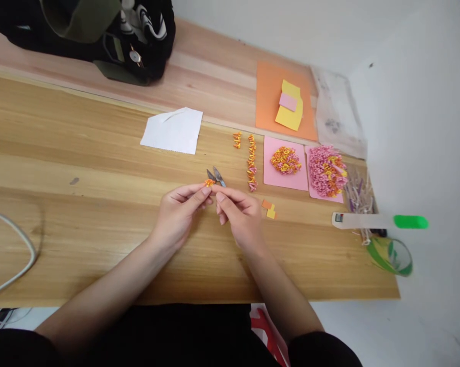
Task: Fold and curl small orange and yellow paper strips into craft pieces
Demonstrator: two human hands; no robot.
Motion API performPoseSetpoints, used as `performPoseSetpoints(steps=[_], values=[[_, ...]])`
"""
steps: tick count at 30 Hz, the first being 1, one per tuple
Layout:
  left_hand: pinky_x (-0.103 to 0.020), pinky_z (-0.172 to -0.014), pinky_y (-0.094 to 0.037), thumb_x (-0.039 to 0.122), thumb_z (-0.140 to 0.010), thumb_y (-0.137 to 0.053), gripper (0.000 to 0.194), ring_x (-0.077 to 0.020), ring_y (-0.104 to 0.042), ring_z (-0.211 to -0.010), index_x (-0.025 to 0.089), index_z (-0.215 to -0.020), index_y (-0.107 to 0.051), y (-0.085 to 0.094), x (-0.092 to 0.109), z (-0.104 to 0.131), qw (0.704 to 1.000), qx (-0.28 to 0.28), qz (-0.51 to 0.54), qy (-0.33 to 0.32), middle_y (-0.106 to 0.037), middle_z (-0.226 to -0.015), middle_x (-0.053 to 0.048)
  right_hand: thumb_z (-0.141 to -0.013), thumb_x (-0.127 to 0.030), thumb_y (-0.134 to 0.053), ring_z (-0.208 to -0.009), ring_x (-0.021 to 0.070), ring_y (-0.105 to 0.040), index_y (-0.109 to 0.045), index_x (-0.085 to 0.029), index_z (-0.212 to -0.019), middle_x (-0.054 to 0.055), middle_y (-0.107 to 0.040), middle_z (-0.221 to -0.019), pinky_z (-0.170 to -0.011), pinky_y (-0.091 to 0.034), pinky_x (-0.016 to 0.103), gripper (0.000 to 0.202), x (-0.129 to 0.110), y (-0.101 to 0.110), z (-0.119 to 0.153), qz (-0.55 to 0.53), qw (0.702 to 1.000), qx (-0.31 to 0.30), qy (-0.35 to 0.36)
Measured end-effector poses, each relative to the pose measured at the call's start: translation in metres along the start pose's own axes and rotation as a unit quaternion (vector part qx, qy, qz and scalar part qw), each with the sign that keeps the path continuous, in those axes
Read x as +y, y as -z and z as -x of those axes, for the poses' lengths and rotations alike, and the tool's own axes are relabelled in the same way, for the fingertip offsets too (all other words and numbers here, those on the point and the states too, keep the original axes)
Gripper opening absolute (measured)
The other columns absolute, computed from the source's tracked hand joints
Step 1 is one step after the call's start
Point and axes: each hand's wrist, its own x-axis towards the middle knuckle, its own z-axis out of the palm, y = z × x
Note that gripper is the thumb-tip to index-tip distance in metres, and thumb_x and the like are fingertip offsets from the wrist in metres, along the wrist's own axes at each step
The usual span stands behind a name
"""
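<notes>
My left hand [179, 213] pinches a small orange flower-like piece [209, 182] between thumb and fingertips, above the middle of the wooden table. Beside it, my right hand [240, 210] is closed with thumb against forefinger; its fingertips nearly meet those of the left, and whatever they grip is too small to make out. Just past the fingertips lie small metal snips [218, 176], blades pointing away, partly hidden by the hands. To the right runs a column of small orange and pink pieces [251, 162], with a shorter orange column [237, 140] next to it.
Pink sheets carry a smaller heap [285, 160] and a larger heap [326, 171] of pink and orange pieces. Paper scraps [269, 208], a white paper [173, 131], an orange sheet [266, 97], a green-ended stick [380, 221], a cup [390, 256] and a black bag [138, 66] surround them.
</notes>
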Motion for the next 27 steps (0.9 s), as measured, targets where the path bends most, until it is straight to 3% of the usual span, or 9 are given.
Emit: performPoseSetpoints(steps=[3, 7, 13, 20, 27], values=[[-0.02, -0.061, -0.047, 0.027, -0.058, -0.088, 0.016, -0.0084, -0.059, -0.061, 0.018, -0.067, -0.077, 0.001, 0.0, -0.001, 1.0, 0.01, -0.018, -0.018, -0.071, -0.064, 0.0, -0.082, -0.026, -0.06, -0.046, 0.0073, -0.047, -0.076, -0.023, -0.092, -0.003, -0.06, -0.06, -0.045, -0.04, 0.023, 0.02, 0.0, -0.002, 0.005, 0.066, 0.996, 0.0, 0.063], [-0.02, -0.06, -0.045, 0.026, -0.062, -0.085, 0.014, -0.0079, -0.057, -0.058, 0.016, -0.066, -0.076, 0.001, 0.0, -0.002, 0.999, -0.009, -0.032, -0.017, -0.069, -0.061, 0.0, -0.085, -0.026, -0.056, -0.057, 0.0109, -0.055, -0.076, -0.024, -0.094, 0.001, -0.066, -0.072, -0.052, -0.044, 0.026, 0.022, 0.005, -0.005, 0.01, 0.127, 0.984, 0.054, 0.108], [-0.016, -0.058, -0.046, 0.025, -0.061, -0.087, 0.017, -0.0064, -0.058, -0.059, 0.014, -0.065, -0.074, 0.0, 0.0, -0.004, 0.998, -0.051, 0.026, 0.03, -0.072, -0.067, -0.002, -0.081, -0.028, -0.057, -0.051, 0.0094, -0.05, -0.074, -0.021, -0.087, -0.001, -0.065, -0.066, -0.048, -0.04, 0.025, 0.02, 0.009, -0.007, 0.008, 0.076, 0.986, 0.138, 0.047], [-0.014, -0.057, -0.047, 0.023, -0.064, -0.085, 0.016, -0.0053, -0.056, -0.058, 0.014, -0.063, -0.072, -0.001, -0.001, -0.003, 0.994, -0.092, 0.045, 0.038, -0.068, -0.064, 0.0, -0.077, -0.026, -0.058, -0.051, 0.01, -0.055, -0.072, -0.021, -0.08, -0.003, -0.061, -0.058, -0.05, -0.046, 0.024, 0.015, 0.004, -0.01, 0.006, 0.027, 0.992, 0.121, 0.033], [-0.013, -0.059, -0.046, 0.029, -0.059, -0.089, 0.021, -0.0048, -0.056, -0.059, 0.015, -0.065, -0.074, 0.0, 0.0, -0.001, 0.994, -0.099, 0.028, 0.027, -0.068, -0.063, 0.001, -0.076, -0.026, -0.06, -0.043, 0.0068, -0.047, -0.072, -0.021, -0.078, -0.005, -0.056, -0.053, -0.047, -0.046, 0.023, 0.012, 0.001, -0.011, 0.006, -0.006, 0.993, 0.105, 0.048]])
